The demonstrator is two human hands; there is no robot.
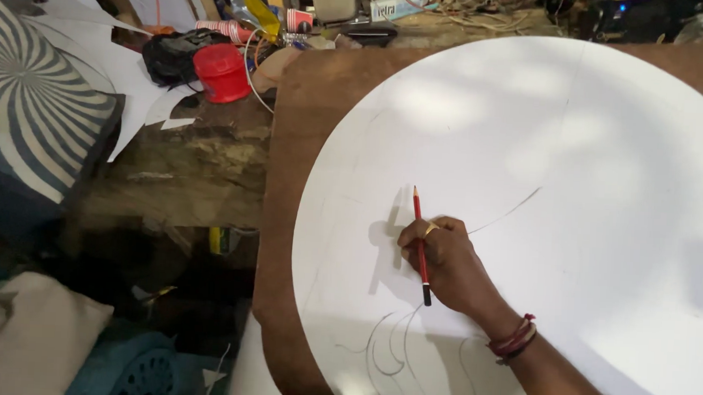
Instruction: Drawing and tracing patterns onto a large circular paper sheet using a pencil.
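My right hand rests on a large round white board and grips a red pencil with a black end. The pencil lies along the fingers, its red end up and away from me. A ring sits on one finger and red and dark bands circle the wrist. Thin pencil curves run across the board just below the hand, and one long arc sweeps to the right of it. The white disc lies on a brown board. My left hand is out of sight.
A red pot, a black bag, paper cups and cables clutter the rough bench at the back left. White paper cut-outs and a striped swirl-pattern panel lie at the far left. Cloth and a blue basket sit below.
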